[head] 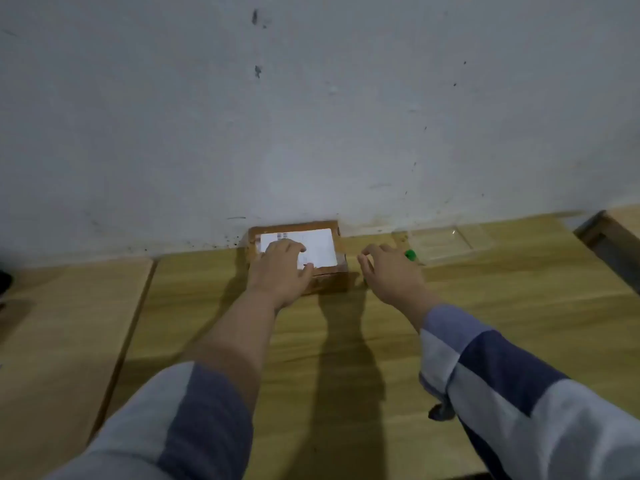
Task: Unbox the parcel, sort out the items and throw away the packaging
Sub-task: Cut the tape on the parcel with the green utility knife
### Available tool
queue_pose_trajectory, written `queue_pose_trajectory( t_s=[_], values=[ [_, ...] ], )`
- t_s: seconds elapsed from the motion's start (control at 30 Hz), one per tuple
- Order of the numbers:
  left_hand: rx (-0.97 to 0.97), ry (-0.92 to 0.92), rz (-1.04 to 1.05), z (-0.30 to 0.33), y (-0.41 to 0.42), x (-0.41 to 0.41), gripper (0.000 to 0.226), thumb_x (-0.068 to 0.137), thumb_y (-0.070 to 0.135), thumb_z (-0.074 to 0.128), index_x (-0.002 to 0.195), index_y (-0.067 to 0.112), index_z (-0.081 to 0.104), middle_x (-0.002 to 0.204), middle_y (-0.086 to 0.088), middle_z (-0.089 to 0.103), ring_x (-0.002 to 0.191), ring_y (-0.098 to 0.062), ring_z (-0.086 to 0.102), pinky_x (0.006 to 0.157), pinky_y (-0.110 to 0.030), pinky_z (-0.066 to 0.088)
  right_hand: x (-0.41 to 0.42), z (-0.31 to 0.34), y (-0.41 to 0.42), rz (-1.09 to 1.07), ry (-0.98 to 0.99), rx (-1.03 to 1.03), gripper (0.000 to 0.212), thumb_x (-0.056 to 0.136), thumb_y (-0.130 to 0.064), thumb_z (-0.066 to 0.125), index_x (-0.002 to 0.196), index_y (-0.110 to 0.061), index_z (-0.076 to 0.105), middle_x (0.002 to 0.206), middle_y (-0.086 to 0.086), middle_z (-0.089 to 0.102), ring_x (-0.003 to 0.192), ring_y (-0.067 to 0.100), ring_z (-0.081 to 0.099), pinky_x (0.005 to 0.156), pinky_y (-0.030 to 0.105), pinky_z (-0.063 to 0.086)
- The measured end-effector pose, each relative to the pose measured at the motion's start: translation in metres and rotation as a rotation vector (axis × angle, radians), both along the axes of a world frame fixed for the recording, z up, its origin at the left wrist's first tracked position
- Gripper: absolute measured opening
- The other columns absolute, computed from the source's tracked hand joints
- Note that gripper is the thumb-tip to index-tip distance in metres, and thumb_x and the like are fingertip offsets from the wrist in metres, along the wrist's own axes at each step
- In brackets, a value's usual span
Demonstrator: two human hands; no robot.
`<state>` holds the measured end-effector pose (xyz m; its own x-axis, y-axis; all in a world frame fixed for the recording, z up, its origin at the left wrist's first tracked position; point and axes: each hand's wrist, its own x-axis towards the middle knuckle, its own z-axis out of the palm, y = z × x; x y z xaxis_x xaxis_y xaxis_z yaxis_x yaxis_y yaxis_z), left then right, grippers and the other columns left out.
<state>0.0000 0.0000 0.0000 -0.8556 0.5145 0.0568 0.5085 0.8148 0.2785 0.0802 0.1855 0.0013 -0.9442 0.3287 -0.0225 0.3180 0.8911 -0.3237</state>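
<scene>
A small brown cardboard parcel (330,282) with a white shipping label (320,245) lies flat on the wooden table (207,306), pushed against the wall. My left hand (282,270) rests on top of the parcel, fingers spread over the label and thumb near its front edge. Just right of the parcel hovers my right hand (389,271), fingers apart and curled, holding nothing. A small green object (410,254) peeks out behind my right hand; what it is cannot be told.
A clear plastic tray or box (446,242) sits at the back right by the wall. A second table surface (69,323) adjoins on the left across a seam. A dark table edge (609,244) shows at the far right. A grey wall (311,116) rises behind.
</scene>
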Motion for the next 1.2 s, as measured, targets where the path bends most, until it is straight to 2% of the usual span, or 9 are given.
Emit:
queue_pose_trajectory(
  t_s=[0.1,0.2,0.3,0.5,0.67,0.83,0.97,1.1,1.2],
  values=[
    [-0.017,-0.040,-0.035,-0.021,0.004,-0.013,0.049,0.094,0.050,0.042,0.136,0.025,0.042,0.148,0.002,0.038,0.139,-0.017,0.030,0.114,-0.045,0.025,-0.006,-0.024,0.009,-0.079,-0.075,-0.044,0.039,0.098,-0.038,0.034,0.124,-0.016,0.052,0.125,0.010,0.057,0.108,0.031,0.056,0.085,0.042,0.050],
    [-0.053,-0.058,-0.054,-0.039,0.006,-0.021,0.059,0.094,0.057,0.036,0.145,0.027,0.032,0.158,0.005,0.021,0.147,-0.016,0.008,0.119,-0.048,0.007,-0.006,-0.049,0.022,-0.176,-0.110,-0.145,0.035,0.097,-0.034,0.038,0.121,-0.013,0.053,0.123,0.015,0.057,0.109,0.035,0.055,0.088,0.042,0.048],
    [-0.096,-0.057,-0.049,-0.050,0.007,-0.029,0.071,0.090,0.065,0.030,0.149,0.025,0.022,0.160,0.005,0.011,0.148,-0.014,-0.001,0.118,-0.049,0.000,-0.010,-0.065,0.033,-0.246,-0.111,-0.192,0.036,0.097,-0.032,0.040,0.126,-0.012,0.049,0.131,0.016,0.051,0.116,0.036,0.051,0.092,0.044,0.047],
    [-0.171,0.011,-0.038,-0.066,0.008,-0.030,0.085,0.082,0.073,0.008,0.152,0.024,0.011,0.161,0.006,0.005,0.147,-0.012,-0.002,0.119,-0.050,0.001,-0.020,-0.085,0.044,-0.310,-0.134,-0.141,0.032,0.096,-0.037,0.039,0.122,-0.020,0.047,0.130,0.016,0.041,0.113,0.035,0.048,0.089,0.048,0.049],
    [-0.183,0.017,-0.035,-0.071,0.010,-0.029,0.085,0.083,0.072,0.007,0.152,0.023,0.010,0.160,0.006,0.004,0.147,-0.011,-0.002,0.118,-0.047,-0.003,-0.035,-0.091,0.046,-0.333,-0.074,-0.134,0.025,0.093,-0.036,0.046,0.109,-0.019,0.050,0.121,0.016,0.046,0.106,0.035,0.051,0.089,0.048,0.048],
    [-0.205,0.030,-0.032,-0.074,0.007,-0.030,0.085,0.082,0.072,0.005,0.152,0.023,0.009,0.160,0.006,0.004,0.147,-0.012,-0.002,0.119,-0.049,0.001,-0.050,-0.089,0.047,-0.424,-0.099,-0.321,0.027,0.088,-0.030,0.058,0.109,-0.016,0.049,0.122,0.017,0.046,0.100,0.035,0.055,0.085,0.045,0.051],
    [-0.200,0.017,-0.037,-0.076,0.005,-0.031,0.086,0.082,0.073,0.003,0.152,0.023,0.008,0.161,0.005,0.003,0.147,-0.012,-0.003,0.119,-0.050,0.001,-0.055,-0.086,0.045,-0.559,-0.051,-0.568,0.057,0.081,-0.011,0.066,0.130,-0.009,0.036,0.127,0.019,0.050,0.107,0.035,0.057,0.080,0.040,0.051],
    [-0.186,0.009,-0.039,-0.077,0.004,-0.031,0.085,0.083,0.073,0.006,0.152,0.023,0.007,0.161,0.006,0.002,0.147,-0.011,-0.005,0.119,-0.049,-0.002,-0.047,-0.086,0.037,-0.481,-0.098,-0.570,0.056,0.082,-0.004,0.061,0.134,-0.011,0.044,0.129,0.018,0.050,0.108,0.034,0.057,0.088,0.044,0.054],
    [-0.178,0.004,-0.045,-0.074,0.003,-0.030,0.083,0.084,0.072,0.009,0.152,0.023,0.007,0.161,0.006,0.002,0.147,-0.011,-0.005,0.119,-0.049,-0.002,-0.031,-0.076,0.028,-0.427,-0.011,-0.721,0.052,0.087,0.002,0.053,0.135,-0.014,0.043,0.126,0.009,0.048,0.096,0.023,0.055,0.071,0.032,0.054]
  ],
)
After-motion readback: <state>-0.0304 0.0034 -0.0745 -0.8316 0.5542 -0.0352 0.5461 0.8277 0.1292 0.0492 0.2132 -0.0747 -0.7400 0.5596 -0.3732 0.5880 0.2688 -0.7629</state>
